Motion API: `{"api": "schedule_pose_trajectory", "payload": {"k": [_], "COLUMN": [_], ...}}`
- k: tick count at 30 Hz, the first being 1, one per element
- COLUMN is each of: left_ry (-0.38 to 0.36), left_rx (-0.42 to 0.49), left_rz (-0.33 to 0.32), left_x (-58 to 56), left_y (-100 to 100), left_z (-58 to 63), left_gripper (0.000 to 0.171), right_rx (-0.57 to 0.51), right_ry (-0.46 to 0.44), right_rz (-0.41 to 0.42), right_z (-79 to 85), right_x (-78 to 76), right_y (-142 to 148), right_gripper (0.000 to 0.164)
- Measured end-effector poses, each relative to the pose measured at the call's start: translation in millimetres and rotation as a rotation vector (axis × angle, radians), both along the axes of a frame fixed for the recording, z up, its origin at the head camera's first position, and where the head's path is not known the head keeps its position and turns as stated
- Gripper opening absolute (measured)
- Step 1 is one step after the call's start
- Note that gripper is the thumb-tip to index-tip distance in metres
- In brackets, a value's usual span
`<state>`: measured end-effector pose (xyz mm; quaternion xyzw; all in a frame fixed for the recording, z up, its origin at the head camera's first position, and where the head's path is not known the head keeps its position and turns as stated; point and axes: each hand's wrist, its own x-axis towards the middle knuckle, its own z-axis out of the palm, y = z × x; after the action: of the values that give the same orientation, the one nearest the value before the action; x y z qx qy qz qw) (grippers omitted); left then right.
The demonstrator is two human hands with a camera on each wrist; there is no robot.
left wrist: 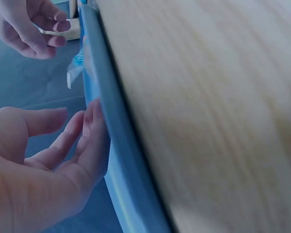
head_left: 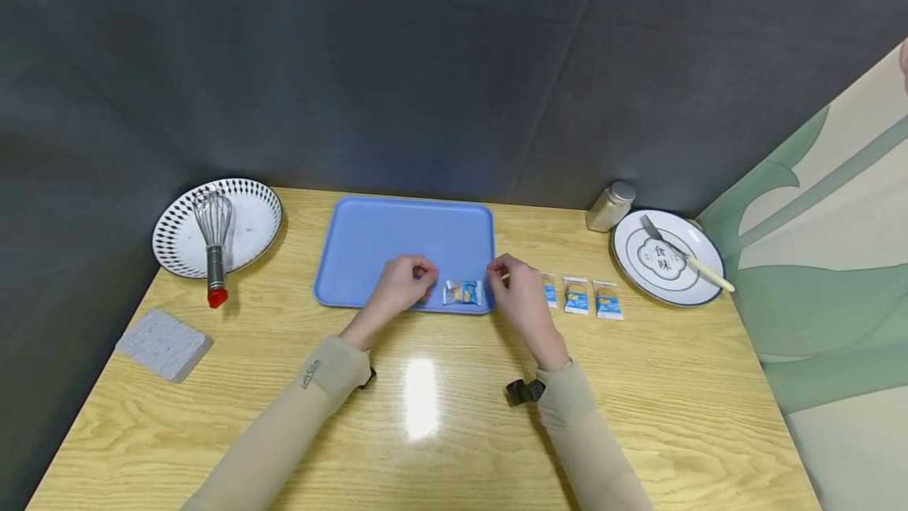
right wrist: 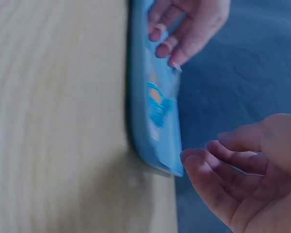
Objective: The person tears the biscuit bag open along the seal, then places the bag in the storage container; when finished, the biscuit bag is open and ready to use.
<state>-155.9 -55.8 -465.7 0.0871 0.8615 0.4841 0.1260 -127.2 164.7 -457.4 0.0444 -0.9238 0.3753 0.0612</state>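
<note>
The wrapped snack [head_left: 463,292] lies inside the blue tray [head_left: 404,231], near its front right corner; its print is too small to read. Over the tray's front edge the left hand [head_left: 404,284] curves loosely, thumb apart from fingers, holding nothing; fingertip contact with the rim is unclear. The right hand [head_left: 522,294], loosely curved and gripping nothing visible, is at the tray's right edge, partly hiding the nearest of three packets [head_left: 575,296] right of the tray. Both sleeves [head_left: 273,436] are cut off in front of the tray.
</note>
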Motion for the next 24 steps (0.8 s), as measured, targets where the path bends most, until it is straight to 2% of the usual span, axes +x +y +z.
{"api": "schedule_pose_trajectory", "payload": {"k": [4, 9, 13, 17, 24], "left_ry": [0.06, 0.125, 0.206, 0.298, 0.265], "left_rx": [-0.004, 0.024, 0.026, -0.002, 0.006], "left_rz": [-0.005, -0.008, 0.0, 0.008, 0.015], "left_x": [-0.6, 0.5, 0.6, 0.1, -1.6], "left_y": [5.3, 22.4, 40.3, 52.9, 55.9], "left_z": [8.6, 19.5, 23.2, 21.5, 21.2], "left_gripper": [0.021, 0.022, 0.019, 0.015, 0.017], "right_rx": [-0.062, -0.103, -0.12, -0.15, -0.145], "right_ry": [0.028, 0.037, 0.035, 0.009, 0.003], "right_rz": [-0.046, -0.096, -0.17, -0.219, -0.247], "right_z": [12.0, 22.5, 21.1, 13.7, 7.7], "right_x": [5.6, 12.0, 15.5, 20.4, 24.5], "right_y": [15.0, 34.8, 50.7, 64.9, 82.0], "right_gripper": [0.01, 0.016, 0.017, 0.017, 0.018]}}
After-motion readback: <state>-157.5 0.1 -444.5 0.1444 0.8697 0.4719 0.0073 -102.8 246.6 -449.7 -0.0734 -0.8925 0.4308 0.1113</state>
